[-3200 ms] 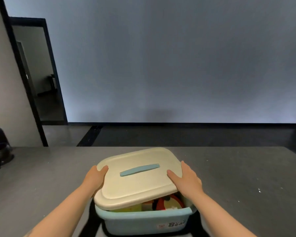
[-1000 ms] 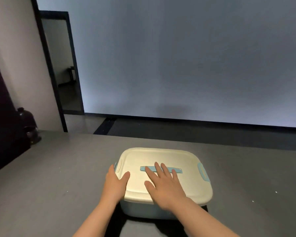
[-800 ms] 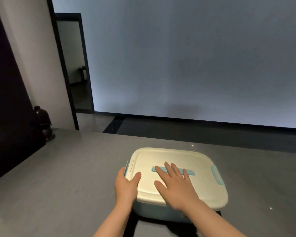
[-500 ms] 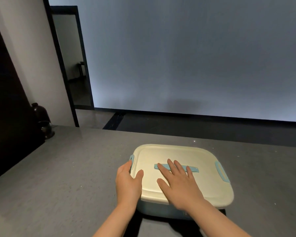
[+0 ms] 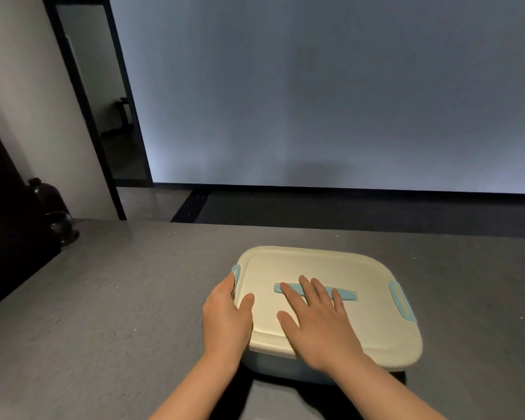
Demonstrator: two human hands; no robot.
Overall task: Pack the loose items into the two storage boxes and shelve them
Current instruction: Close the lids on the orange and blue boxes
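Note:
A light blue storage box (image 5: 273,366) stands on the grey table (image 5: 119,298) with its cream lid (image 5: 373,316) lying flat on top. The lid carries a blue strip handle (image 5: 347,294) at its centre and a blue side latch (image 5: 401,301) on the right. My right hand (image 5: 319,322) presses flat on the lid, its straight fingers over the handle. My left hand (image 5: 226,316) rests at the lid's left edge, thumb on top and fingers by the left latch (image 5: 235,272). The box's contents are hidden.
A dark jar and a small dark pot (image 5: 59,221) stand at the table's far left beside a black panel. Beyond the table's far edge are a dark floor, a pale wall and an open doorway (image 5: 103,116) at the left.
The lid, tilted and partly open 3.2 s ago, now lies flat on the box. My right hand moved from the lid's side to its top. The view shifted slightly.

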